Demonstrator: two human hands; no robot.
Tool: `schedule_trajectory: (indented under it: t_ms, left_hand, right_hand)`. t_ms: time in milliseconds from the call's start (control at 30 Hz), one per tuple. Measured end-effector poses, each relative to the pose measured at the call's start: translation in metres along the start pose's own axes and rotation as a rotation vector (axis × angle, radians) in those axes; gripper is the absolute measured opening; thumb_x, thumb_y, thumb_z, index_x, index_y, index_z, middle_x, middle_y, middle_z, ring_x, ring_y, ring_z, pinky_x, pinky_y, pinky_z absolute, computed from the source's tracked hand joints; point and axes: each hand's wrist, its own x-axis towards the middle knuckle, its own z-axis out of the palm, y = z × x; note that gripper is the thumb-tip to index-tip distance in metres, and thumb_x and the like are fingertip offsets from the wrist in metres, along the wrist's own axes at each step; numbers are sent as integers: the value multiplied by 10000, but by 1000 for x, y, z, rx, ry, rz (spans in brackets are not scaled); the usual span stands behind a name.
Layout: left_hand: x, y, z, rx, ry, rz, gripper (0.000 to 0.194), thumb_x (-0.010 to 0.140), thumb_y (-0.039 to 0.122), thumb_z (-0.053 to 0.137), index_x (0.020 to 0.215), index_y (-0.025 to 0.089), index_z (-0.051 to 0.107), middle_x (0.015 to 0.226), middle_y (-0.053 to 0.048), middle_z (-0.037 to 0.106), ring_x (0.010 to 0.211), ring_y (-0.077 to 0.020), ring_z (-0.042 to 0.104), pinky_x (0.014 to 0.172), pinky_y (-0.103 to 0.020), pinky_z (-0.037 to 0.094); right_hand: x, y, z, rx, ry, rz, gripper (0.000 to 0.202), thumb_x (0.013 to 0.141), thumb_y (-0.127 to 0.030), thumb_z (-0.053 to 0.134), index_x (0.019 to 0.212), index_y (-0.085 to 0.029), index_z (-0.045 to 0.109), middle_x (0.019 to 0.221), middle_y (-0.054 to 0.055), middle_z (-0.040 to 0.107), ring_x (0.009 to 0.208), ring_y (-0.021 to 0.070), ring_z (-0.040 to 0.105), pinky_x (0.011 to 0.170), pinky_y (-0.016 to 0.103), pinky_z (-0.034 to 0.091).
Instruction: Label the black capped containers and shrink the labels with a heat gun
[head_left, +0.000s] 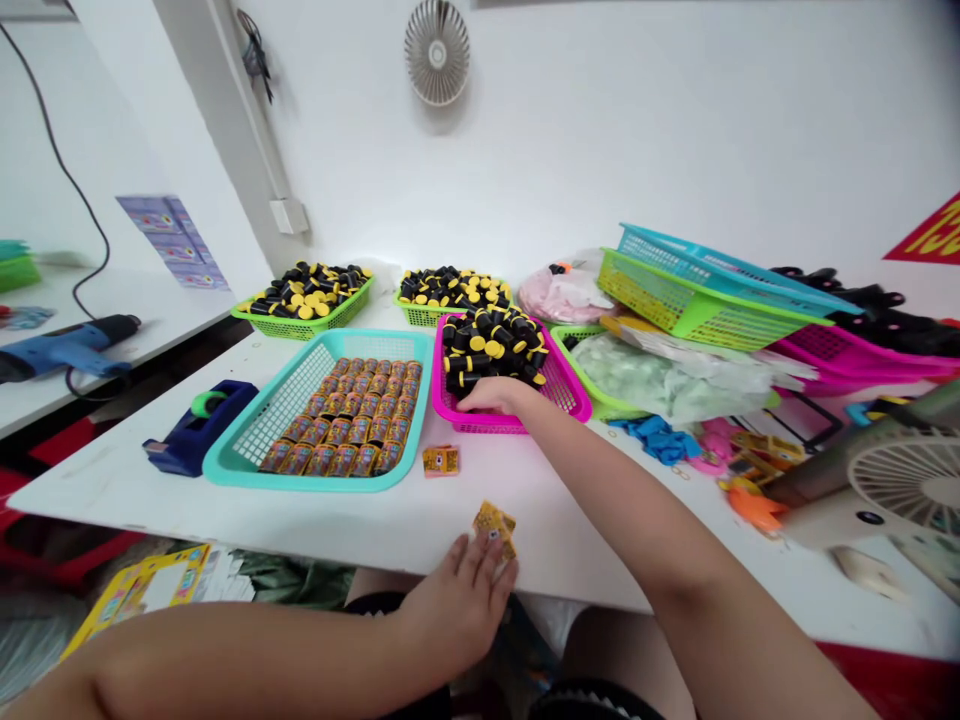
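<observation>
My left hand (pixel 461 595) is at the table's front edge, its fingers closed over a small yellow printed sleeve (pixel 495 522). My right hand (pixel 491 394) reaches into the front of a magenta basket (pixel 574 385), fingers together and bent down, their tips partly hidden. Just beyond it are piled small black cylinders with yellow caps (pixel 491 345). Another yellow printed sleeve (pixel 440 461) lies on the table between the baskets. To the left, a turquoise basket (pixel 225 462) holds rows of cylinders wrapped in printed sleeves (pixel 352 415).
Two green baskets (pixel 300 325) of black and yellow cylinders stand at the back. On the left are a blue tape dispenser (pixel 199 425) and a heat gun (pixel 67 350). Stacked baskets (pixel 690 290), blue pieces (pixel 660 438) and a fan (pixel 915 470) are on the right.
</observation>
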Motion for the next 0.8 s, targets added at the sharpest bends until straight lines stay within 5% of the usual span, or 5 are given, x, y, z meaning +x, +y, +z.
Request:
schedule_trajectory:
  t_ms: [267,400,533,667,800]
  left_hand:
    - [-3,-20,-46,-88,110,141,352,924,135,409,1228,74,577,1100,-133,695,988,-230,666,816,-307,554]
    - [20,-56,-54,-292,137,-61,303,887,81,466,1137,111,634,1039,-114,689,982,-215,651,823,-307,557]
    - [53,-86,-54,-706,389,-266,175,878,143,552,911,204,713,895,-39,708,828,-140,672,776,-240,549]
    - [96,-103,-53,-943,483,-501,297,843,312,647,1132,244,631,891,-12,736,805,-169,700,793,-300,558]
    - [123,-107,-37,-1061,464,-607,625,870,266,603,1419,242,306,909,-30,736,924,-213,706,877,-377,534]
  right_hand:
    - [-19,8,-13,219,-43,-164,93,686,-231,648,724,-153,681,736,23,670,665,127,596,620,234,492]
    - [-38,35,-14,508,457,-499,283,685,-238,661,960,-183,626,981,35,650,833,134,629,735,251,516]
    - [-56,75,-1,666,999,-796,379,683,-310,739,982,-197,535,1040,63,611,968,168,621,810,307,526]
    - [-66,97,6,608,1240,-875,312,705,-312,762,885,-187,540,1048,97,619,992,191,626,819,341,520]
    - [-73,99,-2,758,1273,-772,327,782,-426,679,771,-219,426,990,62,654,859,156,651,740,301,527]
